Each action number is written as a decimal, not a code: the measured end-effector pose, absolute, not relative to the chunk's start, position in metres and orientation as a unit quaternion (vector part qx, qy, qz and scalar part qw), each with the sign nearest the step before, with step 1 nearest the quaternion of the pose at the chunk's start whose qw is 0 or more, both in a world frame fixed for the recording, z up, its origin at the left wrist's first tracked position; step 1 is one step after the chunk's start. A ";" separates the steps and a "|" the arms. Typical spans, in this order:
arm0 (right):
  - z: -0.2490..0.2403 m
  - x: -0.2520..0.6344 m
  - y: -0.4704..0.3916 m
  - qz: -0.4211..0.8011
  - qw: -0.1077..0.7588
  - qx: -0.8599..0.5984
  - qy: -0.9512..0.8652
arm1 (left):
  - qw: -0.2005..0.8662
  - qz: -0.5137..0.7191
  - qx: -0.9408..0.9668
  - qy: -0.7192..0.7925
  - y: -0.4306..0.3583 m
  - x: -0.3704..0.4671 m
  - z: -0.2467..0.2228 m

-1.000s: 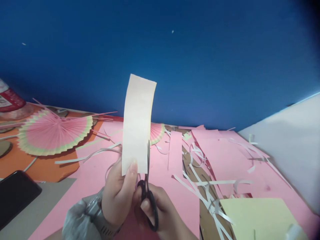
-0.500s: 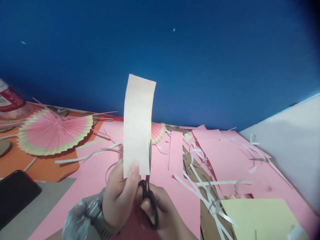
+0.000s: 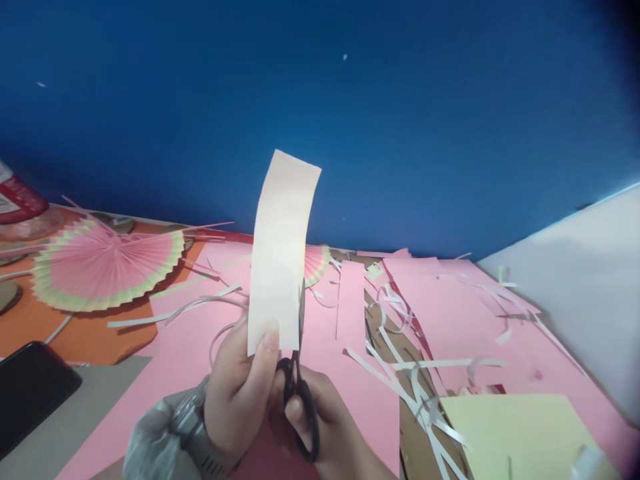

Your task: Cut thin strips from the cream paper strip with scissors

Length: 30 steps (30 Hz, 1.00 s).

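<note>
My left hand (image 3: pixel 241 387) pinches the lower end of a pale cream paper strip (image 3: pixel 280 253), thumb on the front face. The strip stands upright, its top bending to the right. Black-handled scissors (image 3: pixel 305 407) are in my right hand (image 3: pixel 327 413), with fingers through the loops. Their blades point up along the strip's right edge, close against it; whether they bite into the paper I cannot tell. A grey cuff and a wristband are on my left wrist.
A pleated pink paper fan (image 3: pixel 115 263) lies at left near a black phone (image 3: pixel 37 393) and a red-labelled bottle (image 3: pixel 20 200). White paper offcuts (image 3: pixel 415 393), pink sheets (image 3: pixel 465 313) and a yellow-green sheet (image 3: pixel 520 433) cover the right. A blue wall (image 3: pixel 320 120) rises behind.
The top of the paper strip has bent further to the right and turned slightly. The scissors' handles have shifted a little; both hands stay nearly in place.
</note>
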State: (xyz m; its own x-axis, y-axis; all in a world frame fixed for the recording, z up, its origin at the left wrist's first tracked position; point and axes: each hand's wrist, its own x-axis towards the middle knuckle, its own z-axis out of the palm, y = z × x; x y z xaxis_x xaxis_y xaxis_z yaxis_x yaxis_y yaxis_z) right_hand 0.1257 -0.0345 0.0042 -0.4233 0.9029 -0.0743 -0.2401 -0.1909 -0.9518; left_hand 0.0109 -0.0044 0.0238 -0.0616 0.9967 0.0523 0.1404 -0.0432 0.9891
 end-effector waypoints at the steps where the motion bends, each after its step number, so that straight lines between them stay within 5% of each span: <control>1: 0.004 0.125 -0.035 0.690 0.417 -0.343 -0.482 | 0.437 0.483 0.534 0.539 -0.004 0.010 0.023; 30: 0.002 0.125 -0.036 0.676 0.410 -0.371 -0.488 | 0.414 0.483 0.553 0.538 -0.005 0.010 0.024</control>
